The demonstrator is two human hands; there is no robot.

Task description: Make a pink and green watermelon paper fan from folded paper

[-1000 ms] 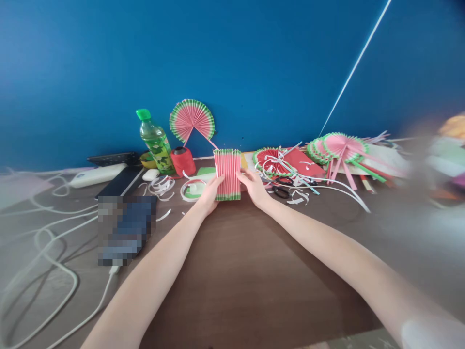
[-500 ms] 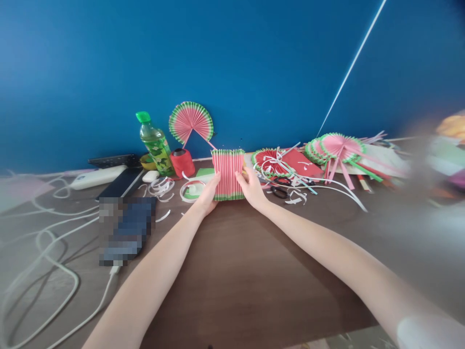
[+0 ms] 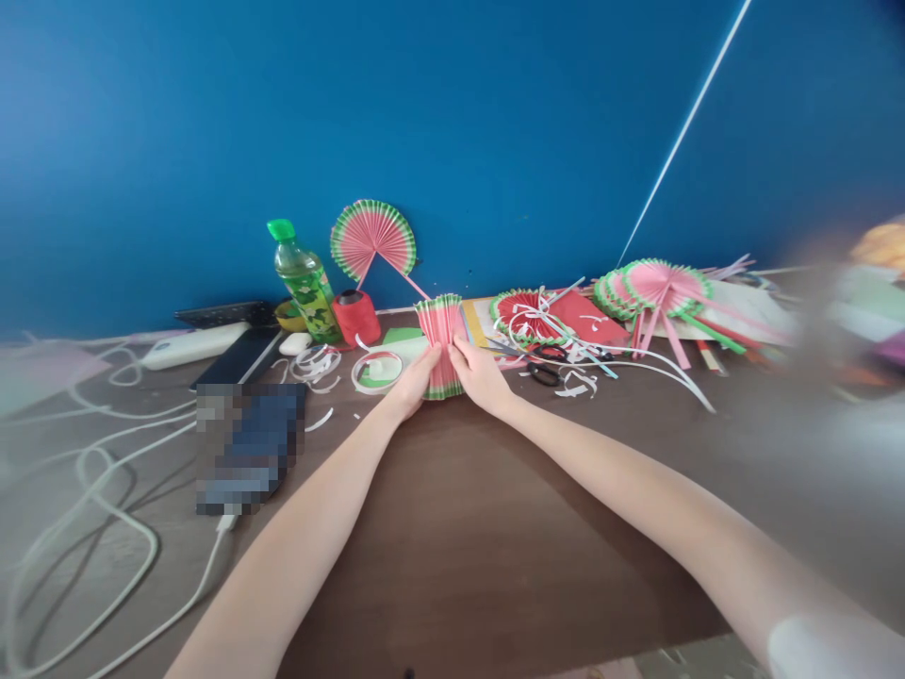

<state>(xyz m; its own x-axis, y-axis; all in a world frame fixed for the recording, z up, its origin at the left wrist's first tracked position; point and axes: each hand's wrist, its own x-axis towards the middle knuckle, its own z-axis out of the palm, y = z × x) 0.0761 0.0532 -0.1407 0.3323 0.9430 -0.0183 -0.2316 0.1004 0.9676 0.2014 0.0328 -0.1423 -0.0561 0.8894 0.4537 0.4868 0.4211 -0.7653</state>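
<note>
A pleated paper strip (image 3: pixel 439 321), pink with green ends, stands between my hands above the desk. Its folds are pinched together at the middle and flare at top and bottom. My left hand (image 3: pixel 417 379) grips it from the left, thumb at the waist. On the other side my right hand (image 3: pixel 482 375) is closed on its right edge. The fingers behind the paper are hidden. Scissors (image 3: pixel 544 373) with black handles lie just right of my right hand. A finished round paper fan (image 3: pixel 373 240) leans against the wall behind.
Left are a green-capped bottle (image 3: pixel 305 288), a red thread spool (image 3: pixel 355 318), a tape roll (image 3: pixel 377 372), a phone (image 3: pixel 251 453) and a white cable (image 3: pixel 152 547). To the right lie a red fan (image 3: pixel 530 316), white paper strips and stacked pink fans (image 3: pixel 665 286).
My hands have moved closer together, squeezing the pleated paper from a wide rectangle into a narrow-waisted bundle. It has shifted slightly left, uncovering scissor blades and yellow paper behind it.
</note>
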